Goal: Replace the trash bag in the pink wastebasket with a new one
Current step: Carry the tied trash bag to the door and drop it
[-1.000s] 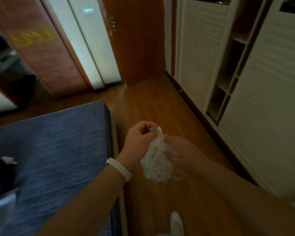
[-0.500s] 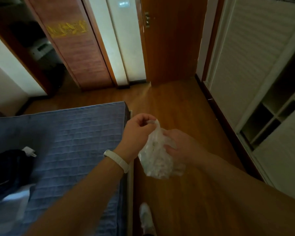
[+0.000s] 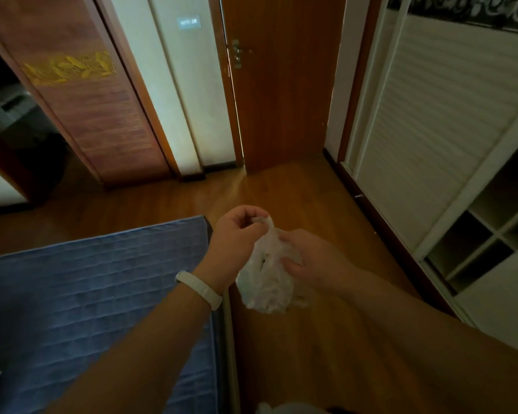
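Note:
A small translucent white trash bag (image 3: 263,286) with crumpled contents hangs in front of me above the wooden floor. My left hand (image 3: 237,243), with a white band on the wrist, pinches the bag's gathered top. My right hand (image 3: 311,261) grips the bag's upper side just to the right, fingers pressed into the plastic. The pink wastebasket is not in view.
A bed with a blue quilted cover (image 3: 96,303) fills the lower left. A shut wooden door (image 3: 284,94) stands ahead at the end of the wooden floor (image 3: 281,189). A white slatted wardrobe (image 3: 449,121) with open cubbies lines the right. A brown sliding door (image 3: 81,109) is at left.
The view has swung left and up, bringing the door to the middle. Both hands have kept hold of the bag, which now hangs slightly further from the bed edge.

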Demonstrator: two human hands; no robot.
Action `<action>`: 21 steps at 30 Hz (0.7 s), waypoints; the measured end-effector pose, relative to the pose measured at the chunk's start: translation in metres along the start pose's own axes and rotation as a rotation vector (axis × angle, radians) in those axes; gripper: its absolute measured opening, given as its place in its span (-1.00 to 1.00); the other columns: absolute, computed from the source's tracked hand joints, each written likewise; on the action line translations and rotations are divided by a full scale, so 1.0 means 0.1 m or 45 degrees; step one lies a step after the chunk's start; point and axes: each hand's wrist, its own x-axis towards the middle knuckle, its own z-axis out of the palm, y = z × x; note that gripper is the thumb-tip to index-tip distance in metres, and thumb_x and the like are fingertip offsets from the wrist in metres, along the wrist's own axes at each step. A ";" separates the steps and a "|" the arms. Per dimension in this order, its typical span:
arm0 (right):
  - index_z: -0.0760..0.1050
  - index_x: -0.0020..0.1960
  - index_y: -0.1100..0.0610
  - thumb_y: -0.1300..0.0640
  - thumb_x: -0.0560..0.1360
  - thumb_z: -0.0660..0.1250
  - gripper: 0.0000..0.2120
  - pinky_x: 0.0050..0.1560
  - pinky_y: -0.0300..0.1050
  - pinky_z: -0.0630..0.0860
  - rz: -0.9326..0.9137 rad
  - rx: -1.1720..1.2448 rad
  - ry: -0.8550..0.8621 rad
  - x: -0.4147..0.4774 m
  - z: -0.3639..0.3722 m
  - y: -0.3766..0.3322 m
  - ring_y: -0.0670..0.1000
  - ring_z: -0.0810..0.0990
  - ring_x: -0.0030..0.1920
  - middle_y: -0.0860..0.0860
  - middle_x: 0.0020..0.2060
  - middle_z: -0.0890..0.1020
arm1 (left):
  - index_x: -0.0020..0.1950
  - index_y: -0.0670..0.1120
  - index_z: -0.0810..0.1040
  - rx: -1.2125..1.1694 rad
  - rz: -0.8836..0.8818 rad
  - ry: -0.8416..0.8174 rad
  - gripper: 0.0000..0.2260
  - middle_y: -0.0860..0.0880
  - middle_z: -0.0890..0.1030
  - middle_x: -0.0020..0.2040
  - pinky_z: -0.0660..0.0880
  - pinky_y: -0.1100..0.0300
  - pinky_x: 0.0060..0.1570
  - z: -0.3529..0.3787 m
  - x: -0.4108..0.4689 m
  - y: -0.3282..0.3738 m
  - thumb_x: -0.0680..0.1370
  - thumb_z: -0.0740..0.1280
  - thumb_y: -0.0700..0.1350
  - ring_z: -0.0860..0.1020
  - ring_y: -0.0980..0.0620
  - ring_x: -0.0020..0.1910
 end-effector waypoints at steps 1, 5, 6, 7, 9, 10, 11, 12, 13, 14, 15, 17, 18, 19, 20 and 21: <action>0.25 0.47 -0.01 -0.09 0.56 0.24 -0.48 0.18 0.02 0.47 0.010 -0.003 0.010 0.14 0.00 0.00 -0.02 0.44 0.24 -0.06 0.30 0.42 | -0.10 -0.02 0.62 0.004 0.004 -0.001 -0.82 -0.03 0.58 -0.19 0.49 0.28 -0.20 -0.06 0.15 0.01 0.50 0.37 -0.31 0.52 0.08 -0.20; 0.25 0.47 0.01 -0.11 0.55 0.22 -0.47 0.23 0.02 0.44 0.044 0.039 0.014 0.59 0.04 0.09 0.00 0.42 0.26 -0.03 0.32 0.41 | -0.12 0.00 0.62 -0.008 -0.003 0.012 -0.79 0.01 0.58 -0.20 0.49 0.31 -0.23 -0.17 0.68 -0.02 0.50 0.36 -0.32 0.53 0.14 -0.23; 0.25 0.47 0.01 -0.12 0.54 0.22 -0.46 0.23 0.03 0.44 0.046 0.052 0.015 0.71 0.04 0.14 0.00 0.43 0.26 -0.02 0.31 0.42 | -0.13 0.00 0.62 -0.014 -0.009 0.015 -0.79 0.00 0.58 -0.20 0.49 0.28 -0.22 -0.19 0.81 -0.05 0.50 0.36 -0.32 0.52 0.12 -0.22; 0.26 0.46 0.02 -0.12 0.54 0.22 -0.46 0.23 0.04 0.43 0.050 0.060 0.016 0.83 0.04 0.21 0.01 0.43 0.26 -0.02 0.31 0.42 | -0.13 -0.01 0.62 -0.019 -0.021 0.017 -0.79 -0.01 0.58 -0.20 0.49 0.25 -0.20 -0.19 0.94 -0.08 0.50 0.36 -0.33 0.52 0.10 -0.22; 0.25 0.47 0.04 -0.07 0.56 0.25 -0.47 0.24 0.05 0.43 0.061 0.067 -0.003 1.08 0.03 0.34 0.02 0.43 0.27 0.00 0.33 0.42 | -0.13 -0.02 0.63 -0.034 -0.053 0.017 -0.79 -0.02 0.57 -0.20 0.48 0.20 -0.19 -0.17 1.21 -0.15 0.50 0.36 -0.33 0.50 0.06 -0.22; 0.24 0.48 0.04 -0.06 0.56 0.25 -0.47 0.25 0.06 0.42 0.060 0.065 -0.021 1.21 0.04 0.42 0.03 0.42 0.28 0.01 0.34 0.41 | -0.12 -0.03 0.62 -0.042 -0.071 0.020 -0.80 -0.04 0.57 -0.19 0.48 0.19 -0.19 -0.15 1.35 -0.18 0.50 0.35 -0.33 0.50 0.06 -0.23; 0.23 0.49 0.03 -0.07 0.56 0.24 -0.46 0.26 0.06 0.42 0.059 0.063 -0.039 1.34 0.04 0.50 0.04 0.42 0.30 0.01 0.36 0.40 | -0.10 -0.06 0.62 -0.050 -0.089 0.026 -0.82 -0.05 0.56 -0.19 0.47 0.19 -0.20 -0.13 1.49 -0.20 0.50 0.35 -0.34 0.49 0.06 -0.24; 0.23 0.49 0.02 -0.10 0.55 0.21 -0.45 0.27 0.06 0.41 0.057 0.064 -0.054 1.48 0.03 0.59 0.03 0.41 0.31 0.01 0.37 0.39 | -0.10 -0.07 0.61 -0.056 -0.105 0.036 -0.82 -0.05 0.55 -0.19 0.47 0.21 -0.21 -0.11 1.65 -0.23 0.50 0.34 -0.35 0.48 0.07 -0.25; 0.23 0.49 0.01 -0.12 0.53 0.19 -0.44 0.27 0.05 0.41 0.056 0.070 -0.067 1.63 0.02 0.69 0.03 0.40 0.33 0.00 0.38 0.39 | -0.10 -0.08 0.60 -0.062 -0.118 0.048 -0.82 -0.03 0.55 -0.20 0.47 0.23 -0.22 -0.08 1.81 -0.25 0.50 0.33 -0.36 0.48 0.09 -0.25; 0.23 0.49 0.00 -0.15 0.52 0.17 -0.42 0.28 0.04 0.41 0.047 0.084 -0.074 1.78 0.00 0.78 0.02 0.39 0.34 0.00 0.39 0.39 | -0.10 -0.08 0.60 -0.070 -0.130 0.059 -0.81 0.00 0.55 -0.22 0.46 0.24 -0.22 -0.05 1.97 -0.27 0.50 0.33 -0.36 0.48 0.11 -0.26; 0.23 0.49 0.00 -0.15 0.52 0.17 -0.42 0.29 0.04 0.40 0.042 0.096 -0.083 1.94 -0.03 0.89 0.02 0.39 0.35 0.00 0.39 0.39 | -0.11 -0.07 0.60 -0.077 -0.145 0.071 -0.81 0.03 0.55 -0.24 0.46 0.24 -0.21 -0.02 2.14 -0.29 0.50 0.33 -0.36 0.49 0.12 -0.27; 0.23 0.49 0.01 -0.11 0.56 0.21 -0.46 0.28 0.03 0.41 0.021 0.105 -0.098 2.27 -0.11 1.11 0.02 0.40 0.33 0.00 0.38 0.38 | -0.13 -0.05 0.61 -0.078 -0.182 0.099 -0.81 0.04 0.57 -0.25 0.46 0.20 -0.19 0.05 2.47 -0.34 0.50 0.34 -0.35 0.50 0.13 -0.28; 0.24 0.48 0.02 -0.08 0.57 0.23 -0.48 0.26 0.03 0.42 0.011 0.106 -0.106 2.43 -0.16 1.21 0.03 0.41 0.32 -0.01 0.38 0.38 | -0.14 -0.04 0.62 -0.079 -0.199 0.114 -0.80 0.04 0.58 -0.25 0.46 0.18 -0.19 0.08 2.64 -0.35 0.50 0.34 -0.34 0.50 0.13 -0.28; 0.24 0.48 0.01 -0.07 0.58 0.24 -0.49 0.25 0.02 0.42 0.005 0.101 -0.115 2.60 -0.22 1.31 0.03 0.41 0.31 -0.02 0.38 0.37 | -0.15 -0.03 0.62 -0.085 -0.210 0.129 -0.80 0.04 0.58 -0.26 0.46 0.17 -0.19 0.12 2.80 -0.34 0.49 0.34 -0.33 0.51 0.13 -0.29; 0.24 0.48 0.00 -0.08 0.57 0.24 -0.49 0.25 0.01 0.42 0.001 0.095 -0.132 2.77 -0.28 1.41 0.03 0.41 0.31 -0.03 0.38 0.36 | -0.16 -0.02 0.63 -0.092 -0.216 0.141 -0.79 0.05 0.59 -0.27 0.46 0.18 -0.21 0.15 2.97 -0.32 0.50 0.35 -0.33 0.51 0.14 -0.30; 0.24 0.48 -0.01 -0.10 0.56 0.24 -0.48 0.25 0.02 0.42 0.001 0.100 -0.152 2.93 -0.35 1.50 0.04 0.40 0.32 -0.03 0.39 0.36 | -0.17 -0.02 0.63 -0.093 -0.224 0.152 -0.79 0.06 0.60 -0.27 0.47 0.19 -0.23 0.18 3.13 -0.30 0.50 0.35 -0.32 0.52 0.14 -0.31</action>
